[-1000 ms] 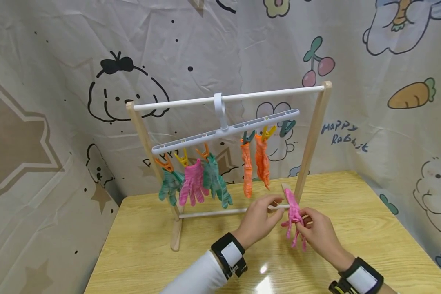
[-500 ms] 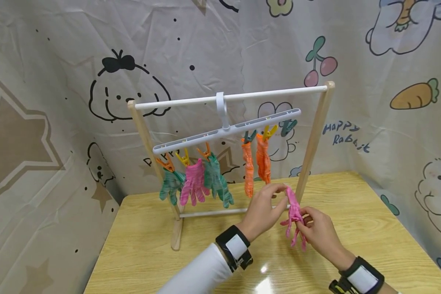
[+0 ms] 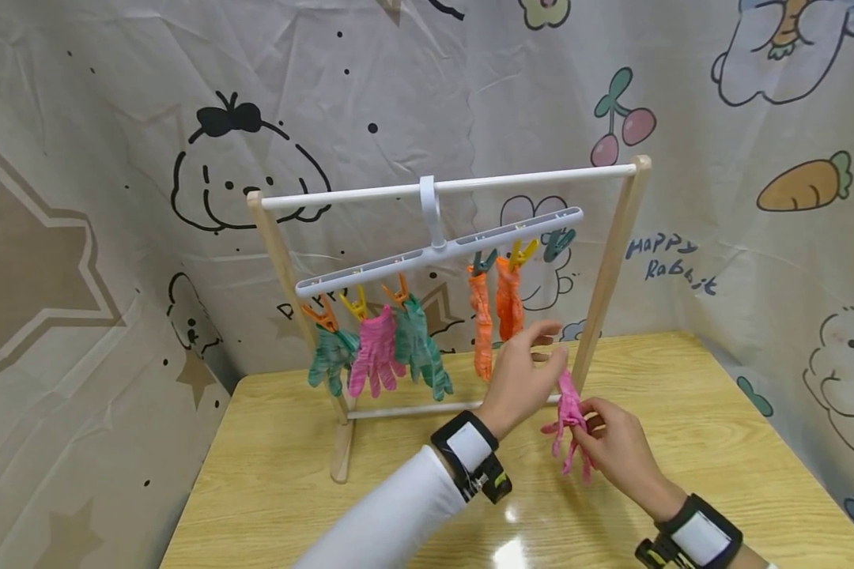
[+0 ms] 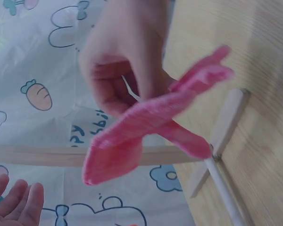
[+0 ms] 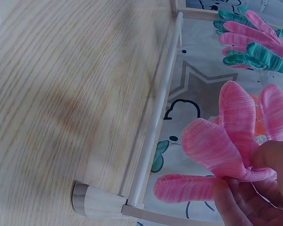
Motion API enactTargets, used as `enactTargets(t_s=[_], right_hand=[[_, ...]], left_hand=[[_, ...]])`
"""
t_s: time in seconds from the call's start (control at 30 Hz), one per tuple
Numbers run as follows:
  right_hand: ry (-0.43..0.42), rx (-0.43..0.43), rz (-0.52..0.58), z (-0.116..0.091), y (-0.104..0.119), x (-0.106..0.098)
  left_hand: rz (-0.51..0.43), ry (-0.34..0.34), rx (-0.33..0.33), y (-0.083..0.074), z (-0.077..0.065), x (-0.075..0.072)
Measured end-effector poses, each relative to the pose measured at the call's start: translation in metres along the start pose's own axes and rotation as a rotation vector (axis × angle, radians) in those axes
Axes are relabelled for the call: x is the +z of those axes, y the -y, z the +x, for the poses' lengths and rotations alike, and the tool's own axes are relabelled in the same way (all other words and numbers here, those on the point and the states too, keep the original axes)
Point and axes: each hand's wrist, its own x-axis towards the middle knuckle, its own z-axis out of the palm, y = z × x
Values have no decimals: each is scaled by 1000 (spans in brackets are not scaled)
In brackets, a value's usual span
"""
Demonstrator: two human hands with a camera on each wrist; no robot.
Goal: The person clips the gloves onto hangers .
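My right hand [image 3: 621, 450] pinches a pink glove [image 3: 568, 407] near its fingers, low in front of the rack's right side. In the left wrist view the cuff of that pink glove [image 4: 113, 162] points away from the right hand. My left hand [image 3: 518, 381] is raised just left of the cuff with fingers loosely bent. Its fingertips [image 4: 30, 202] stand apart from the glove in the left wrist view. Above hangs a tilted pale hanger [image 3: 434, 257]. A dark green clothespin [image 3: 557, 246] at its right end holds nothing.
On the hanger, clothespins hold green gloves [image 3: 416, 348], another pink glove [image 3: 375, 352] and orange sock-like pieces [image 3: 481, 324]. A wooden rack [image 3: 605, 276] with a white top rod [image 3: 527, 182] stands on the table [image 3: 270, 482]. A printed cloth [image 3: 398, 87] hangs behind.
My left hand has risen from beside the pink glove's cuff to above it, near the orange pieces. The right hand keeps its pinch on the glove, almost unmoved.
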Motion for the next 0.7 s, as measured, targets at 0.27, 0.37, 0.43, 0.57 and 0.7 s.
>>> enactTargets(t_s=[0.27, 0.37, 0.43, 0.57, 0.7], right_hand=[[-7, -19, 4, 2, -1, 2], [-3, -18, 9, 3, -1, 2], [0, -15, 14, 3, -1, 2], [9, -8, 17, 3, -1, 3], [8, -8, 13, 3, -2, 4]], left_hand=[[-56, 9, -69, -3, 13, 2], [-85, 22, -99, -5, 18, 3], [-109, 41, -105, -6, 21, 4], [-179, 88, -83, -10, 27, 6], [-262, 95, -94, -14, 35, 8]])
